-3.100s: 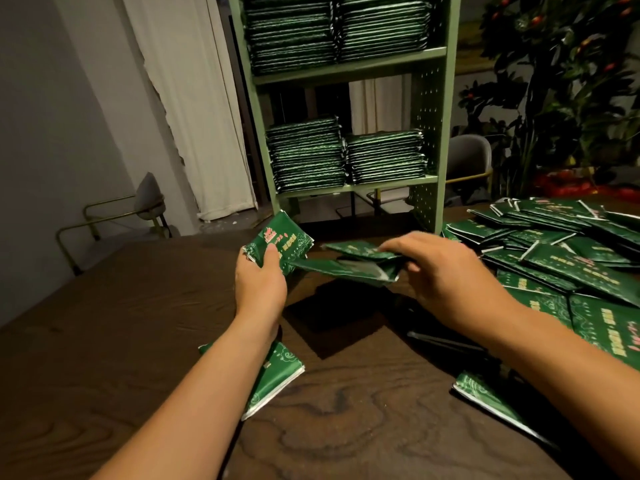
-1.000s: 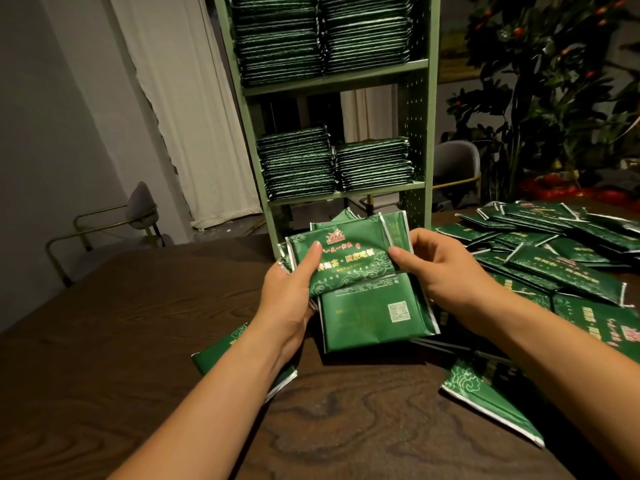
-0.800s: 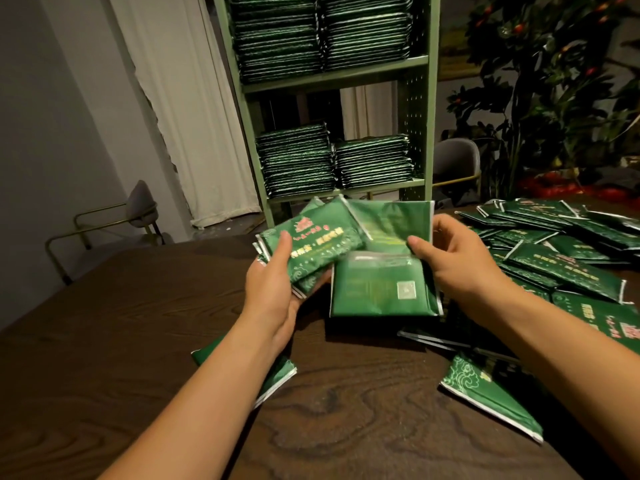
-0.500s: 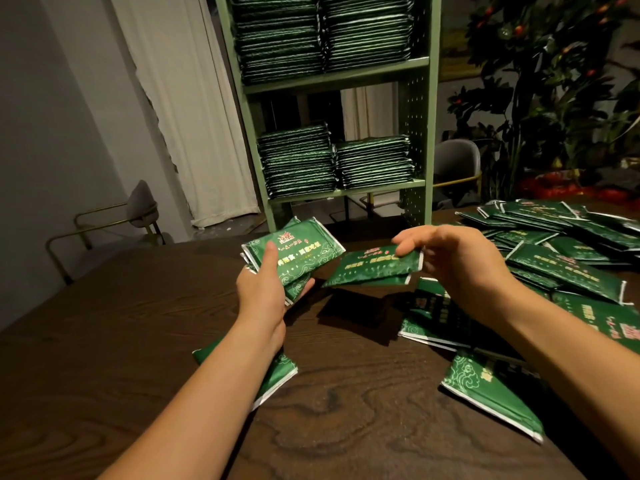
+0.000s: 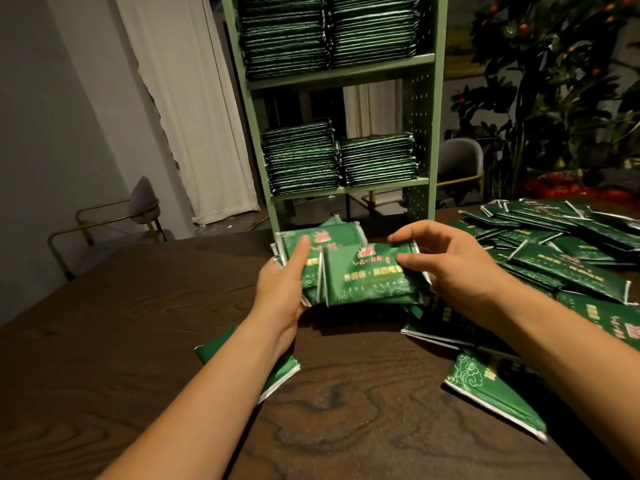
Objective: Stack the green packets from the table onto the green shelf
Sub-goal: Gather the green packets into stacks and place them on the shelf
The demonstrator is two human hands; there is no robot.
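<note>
My left hand (image 5: pixel 282 277) holds a small bundle of green packets (image 5: pixel 325 242) above the dark wooden table (image 5: pixel 145 327), thumb pressed on the top one. My right hand (image 5: pixel 453 263) pinches another green packet (image 5: pixel 363 282) by its right edge and holds it face up against the bundle. The green shelf (image 5: pixel 420 119) stands at the table's far edge, with packet stacks (image 5: pixel 301 157) on its lower and upper boards. A heap of loose packets (image 5: pixel 561 251) covers the table to the right.
One packet (image 5: pixel 280 372) lies under my left forearm, another (image 5: pixel 491 393) near the right front. A grey chair (image 5: pixel 140 206) stands at the left, a second chair (image 5: pixel 462 161) and a plant (image 5: pixel 554 91) behind the shelf's right side. A white curtain (image 5: pixel 194 109) hangs at the back.
My right hand has brought a fresh packet from the pile leftward and turned it face up against the bundle in my left hand. Both hands sit slightly closer together.
</note>
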